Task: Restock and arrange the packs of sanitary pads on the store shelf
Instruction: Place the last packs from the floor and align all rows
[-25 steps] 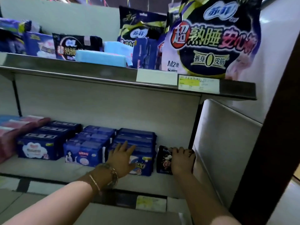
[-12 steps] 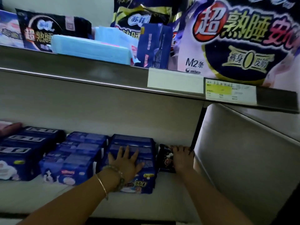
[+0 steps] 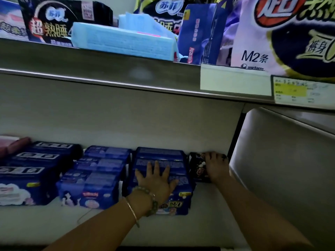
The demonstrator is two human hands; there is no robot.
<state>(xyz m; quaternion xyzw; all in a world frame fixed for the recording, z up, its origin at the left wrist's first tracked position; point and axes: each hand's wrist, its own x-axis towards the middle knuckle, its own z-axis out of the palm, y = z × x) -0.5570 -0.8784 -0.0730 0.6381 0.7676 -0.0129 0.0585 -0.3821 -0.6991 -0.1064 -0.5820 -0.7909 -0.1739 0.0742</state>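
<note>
Left hand (image 3: 155, 180): my fingers spread flat on top of the blue pack (image 3: 178, 200).
Right hand (image 3: 215, 166): my fingers curl over the black pack (image 3: 198, 168).
Black pack: on the lower shelf (image 3: 208, 223), just right of the blue pack.

"M2条" and "unicharm" on white pack (image 3: 257, 42)

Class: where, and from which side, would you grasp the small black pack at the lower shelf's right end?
Probably pinch the top edge of the black pack, coming from front and above: the blue stack blocks its left, the side panel its right.
</note>
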